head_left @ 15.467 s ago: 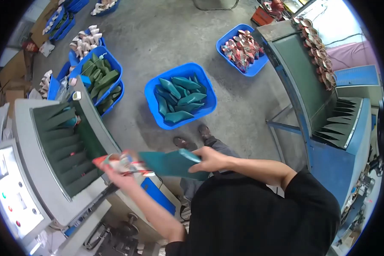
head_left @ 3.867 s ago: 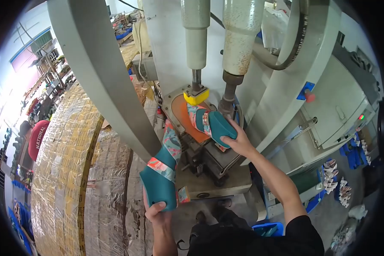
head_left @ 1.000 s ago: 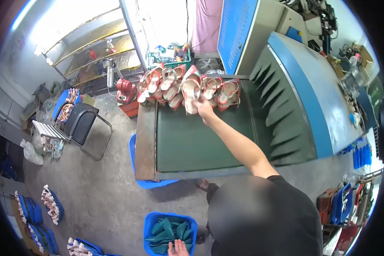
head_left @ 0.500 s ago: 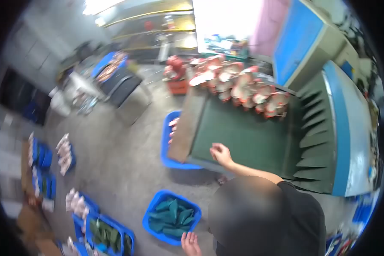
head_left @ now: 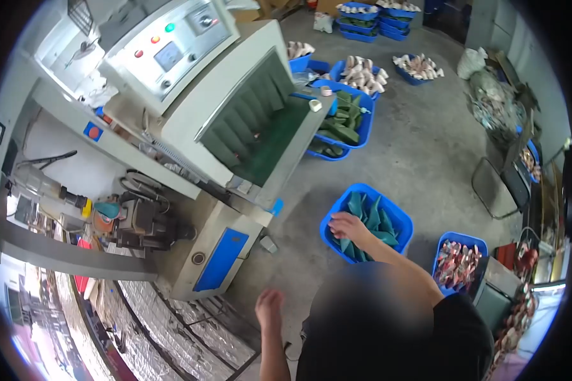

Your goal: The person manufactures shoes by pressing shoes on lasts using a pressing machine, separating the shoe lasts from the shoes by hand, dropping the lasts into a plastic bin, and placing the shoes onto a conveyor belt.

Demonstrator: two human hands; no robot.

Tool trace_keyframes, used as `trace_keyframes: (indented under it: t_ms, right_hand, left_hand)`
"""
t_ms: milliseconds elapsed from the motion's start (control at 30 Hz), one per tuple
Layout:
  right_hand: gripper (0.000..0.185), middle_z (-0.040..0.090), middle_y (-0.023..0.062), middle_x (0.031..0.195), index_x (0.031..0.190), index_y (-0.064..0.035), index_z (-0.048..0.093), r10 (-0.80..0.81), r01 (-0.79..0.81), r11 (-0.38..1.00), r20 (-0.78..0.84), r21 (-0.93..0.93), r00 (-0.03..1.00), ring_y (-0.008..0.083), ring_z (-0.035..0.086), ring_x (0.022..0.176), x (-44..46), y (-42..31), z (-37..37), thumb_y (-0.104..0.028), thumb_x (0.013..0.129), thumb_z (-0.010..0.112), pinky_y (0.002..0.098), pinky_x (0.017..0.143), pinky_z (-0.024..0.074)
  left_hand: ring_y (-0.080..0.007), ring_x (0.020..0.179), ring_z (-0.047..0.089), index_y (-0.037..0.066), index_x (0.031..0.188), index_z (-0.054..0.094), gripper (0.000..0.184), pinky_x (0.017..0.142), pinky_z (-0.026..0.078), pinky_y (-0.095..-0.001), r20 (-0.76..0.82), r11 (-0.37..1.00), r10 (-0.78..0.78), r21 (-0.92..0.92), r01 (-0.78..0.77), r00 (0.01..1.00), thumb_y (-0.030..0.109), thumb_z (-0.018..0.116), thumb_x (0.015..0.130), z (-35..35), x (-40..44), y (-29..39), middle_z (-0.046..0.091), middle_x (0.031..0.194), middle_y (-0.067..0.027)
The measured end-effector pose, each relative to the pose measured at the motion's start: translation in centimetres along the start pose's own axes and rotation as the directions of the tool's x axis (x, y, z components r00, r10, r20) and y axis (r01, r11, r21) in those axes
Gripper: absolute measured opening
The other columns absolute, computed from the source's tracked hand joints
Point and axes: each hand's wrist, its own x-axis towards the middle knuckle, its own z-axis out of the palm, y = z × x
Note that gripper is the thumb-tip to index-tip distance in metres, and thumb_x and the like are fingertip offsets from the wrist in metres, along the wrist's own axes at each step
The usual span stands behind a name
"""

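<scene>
A blue plastic basket [head_left: 405, 223] full of teal, pointed, soft-looking pieces [head_left: 376, 219] stands on the floor in front of me. My right hand [head_left: 349, 228] reaches over the basket's left side, just above the teal pieces. Its fingers are stretched out and slightly apart, and I see nothing held in them. Whether the fingertips touch the pieces I cannot tell. My left hand [head_left: 271, 308] is raised over the floor to the left, beside no basket. Its fingers are a little blurred and loosely bent, with no object visible in them.
A machine with a green curtained tunnel [head_left: 251, 120] stands at left, control panel [head_left: 171, 54] above. Behind the basket are blue baskets with green pieces [head_left: 346, 120] and pale shoe parts [head_left: 362, 73]. A basket of reddish shoes [head_left: 456, 263] and a chair [head_left: 502, 187] are at right.
My view has turned left, so the belt with shoes now lies at lower right. My right hand has gone from above the green belt to above the teal pieces.
</scene>
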Motion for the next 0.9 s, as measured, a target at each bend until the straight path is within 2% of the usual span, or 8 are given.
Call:
trace_keyframes:
  t_ms: [33, 333, 367, 433, 633, 733, 800, 900]
  right_hand:
    - [0.049, 0.067, 0.0050, 0.109, 0.135, -0.0011, 0.051, 0.018, -0.018, 1.000, 0.061, -0.007, 0.998, 0.0142, 0.064, 0.096, 3.9, -1.4, 2.5, -0.020, 0.092, 0.068, 0.0321, 0.083, 0.0532]
    - [0.050, 0.060, 0.0114, 0.132, 0.140, -0.0051, 0.051, -0.070, 0.118, 0.985, 0.340, -0.123, 0.938, 0.0177, 0.055, 0.121, 41.0, -6.8, 23.2, -0.017, 0.093, 0.061, 0.0328, 0.101, 0.0469]
    - [0.046, 0.061, 0.0121, 0.129, 0.138, -0.0037, 0.053, -0.148, 0.438, 0.770, 0.539, -0.464, 0.830, 0.0193, 0.057, 0.119, 46.2, -5.9, 24.1, -0.015, 0.093, 0.059, 0.0339, 0.099, 0.0483]
    - [0.044, 0.065, 0.0137, 0.123, 0.133, -0.0002, 0.056, -0.072, 0.484, 0.464, 0.513, -0.742, 0.855, 0.0236, 0.062, 0.112, 53.3, -9.3, 27.3, -0.013, 0.091, 0.057, 0.0371, 0.095, 0.0512]
    - [0.049, 0.065, 0.0141, 0.122, 0.133, 0.0016, 0.055, -0.175, 0.464, -0.027, 0.461, -0.886, 0.870, 0.0250, 0.062, 0.113, 61.9, -9.3, 31.0, -0.011, 0.086, 0.061, 0.0390, 0.096, 0.0506]
    - [0.052, 0.065, 0.0144, 0.122, 0.133, 0.0024, 0.055, -0.155, 0.541, -0.052, 0.542, -0.839, 0.826, 0.0257, 0.062, 0.114, 62.2, -8.3, 32.9, -0.010, 0.084, 0.063, 0.0399, 0.097, 0.0503]
    - [0.054, 0.065, 0.0145, 0.122, 0.133, 0.0030, 0.054, -0.130, 0.556, 0.002, 0.552, -0.831, 0.824, 0.0262, 0.062, 0.114, 61.7, -8.9, 32.9, -0.010, 0.082, 0.064, 0.0405, 0.097, 0.0501]
    - [0.057, 0.065, 0.0147, 0.122, 0.134, 0.0039, 0.054, -0.038, 0.470, 0.297, 0.481, -0.831, 0.876, 0.0269, 0.062, 0.114, 58.3, -10.4, 30.2, -0.009, 0.080, 0.066, 0.0415, 0.098, 0.0498]
  left_hand:
    - [-0.0260, 0.097, 0.064, -0.004, 0.130, 0.051, 0.043, 0.087, 0.053, -0.0383, -0.158, 0.952, -0.100, -0.302, 0.049, 0.982, 0.005, 0.062, 0.090, -2.2, 0.9, 1.4, 0.062, 0.113, -0.0161]
    - [-0.0231, 0.094, 0.063, -0.005, 0.128, 0.052, 0.039, 0.083, 0.054, -0.0346, -0.446, 0.925, -0.016, -0.346, -0.156, 0.895, 0.004, 0.060, 0.091, -7.2, 7.9, 13.7, 0.065, 0.105, -0.0137]
    - [-0.0231, 0.094, 0.063, -0.005, 0.128, 0.052, 0.039, 0.083, 0.054, -0.0346, -0.476, 0.927, -0.018, -0.338, -0.164, 0.879, 0.004, 0.060, 0.091, -7.0, 8.8, 15.3, 0.065, 0.105, -0.0137]
    - [-0.0207, 0.096, 0.063, -0.006, 0.129, 0.052, 0.040, 0.084, 0.053, -0.0324, -0.545, 0.976, 0.084, -0.122, -0.178, 0.834, 0.006, 0.060, 0.092, -6.4, 12.8, 20.2, 0.065, 0.109, -0.0133]
    - [-0.0214, 0.112, 0.061, -0.005, 0.132, 0.052, 0.042, 0.094, 0.051, -0.0334, -0.543, 0.866, 0.499, 0.351, -0.357, 0.675, 0.008, 0.061, 0.093, -7.8, 21.3, 39.4, 0.063, 0.121, -0.0154]
    - [-0.0222, 0.125, 0.052, 0.002, 0.142, 0.047, 0.055, 0.100, 0.046, -0.0365, -0.505, 0.695, 0.715, 0.589, -0.412, 0.484, 0.011, 0.067, 0.091, -9.5, 26.8, 48.1, 0.058, 0.132, -0.0151]
    - [-0.0218, 0.103, 0.062, 0.002, 0.142, 0.045, 0.068, 0.088, 0.051, -0.0349, -0.524, 0.577, 0.806, 0.594, -0.560, 0.275, 0.018, 0.077, 0.084, -14.0, 33.2, 50.5, 0.060, 0.120, -0.0125]
    - [-0.0322, 0.099, 0.062, 0.002, 0.145, 0.036, 0.085, 0.088, 0.051, -0.0450, -0.494, 0.601, 0.792, 0.737, -0.310, 0.360, 0.024, 0.080, 0.076, -14.8, 37.5, 55.5, 0.050, 0.128, -0.0217]
